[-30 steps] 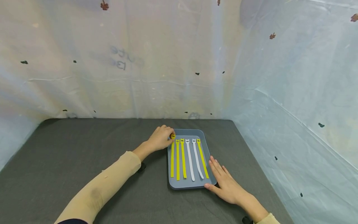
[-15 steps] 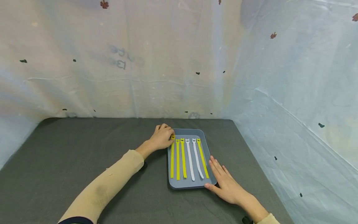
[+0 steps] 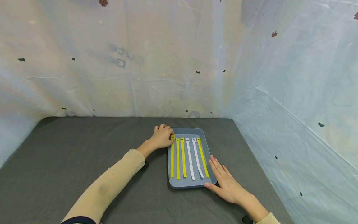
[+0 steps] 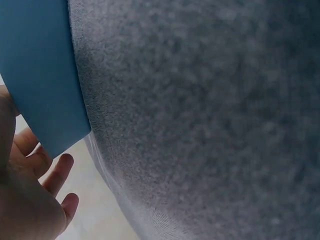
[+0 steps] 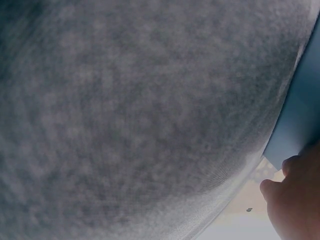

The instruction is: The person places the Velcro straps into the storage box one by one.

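A grey-blue tray (image 3: 188,131) lies on the dark cloth, with several flat cable ties side by side in it. Two white ties (image 3: 189,158) lie among yellow ones. My left hand (image 3: 161,137) is at the tray's far left corner, thumb and fingers at the slotted head of the leftmost yellow cable tie (image 3: 172,160), which they seem to pinch. In the left wrist view, several fingers (image 4: 59,175) show beside the tray's wall (image 4: 45,75). With straight fingers, my right hand (image 3: 225,183) rests against the tray's near right edge; the right wrist view shows it partly.
Dark grey cloth (image 3: 84,161) covers the table around the tray. Pale plastic sheeting (image 3: 156,62) hangs behind the table, and more sheeting (image 3: 307,93) closes off the right side.
My left hand shifts very slightly left with the head of the leftmost yellow cable tie. The right hand and the tray stay in place; the head view tilts a little.
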Demonstrator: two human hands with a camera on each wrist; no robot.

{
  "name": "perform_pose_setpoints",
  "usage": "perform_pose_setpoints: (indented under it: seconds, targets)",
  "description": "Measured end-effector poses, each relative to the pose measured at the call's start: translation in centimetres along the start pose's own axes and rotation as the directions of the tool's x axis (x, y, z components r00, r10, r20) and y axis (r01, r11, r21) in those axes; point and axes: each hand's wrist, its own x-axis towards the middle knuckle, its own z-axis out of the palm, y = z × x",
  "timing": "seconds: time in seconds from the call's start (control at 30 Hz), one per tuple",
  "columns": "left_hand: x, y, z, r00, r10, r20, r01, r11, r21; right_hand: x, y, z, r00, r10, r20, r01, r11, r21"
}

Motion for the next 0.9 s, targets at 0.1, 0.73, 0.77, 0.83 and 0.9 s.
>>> perform_pose_setpoints:
  seconds: [0.1, 0.73, 0.77, 0.83, 0.9]
  targets:
    - [-0.03, 0.15, -0.07, 1.0, -0.015, 0.008, 0.015, 1.0, -0.012, -0.03, -0.04, -0.03, 1.0, 0.005, 0.002, -0.005, 1.0, -0.003]
    - [-0.28, -0.21, 0.18, 1.0, -0.004, 0.002, 0.004, 0.998, -0.062, -0.03, -0.02, -0.03, 1.0, 0.009, 0.012, -0.009, 1.0, -0.023]
    - [-0.34, -0.28, 0.18, 1.0, 0.0, 0.002, 0.0, 0.998, -0.06, -0.02, -0.02, -0.06, 1.0, 0.009, 0.014, -0.009, 1.0, -0.023]
    - [-0.48, -0.44, 0.14, 1.0, 0.008, 0.002, -0.008, 0.998, -0.062, -0.02, -0.01, -0.13, 1.0, 0.008, 0.015, -0.007, 1.0, -0.029]
    - [-0.67, -0.55, 0.02, 1.0, 0.019, -0.004, -0.019, 0.997, -0.07, -0.01, -0.02, -0.23, 1.0, 0.006, 0.016, -0.005, 1.0, -0.03]
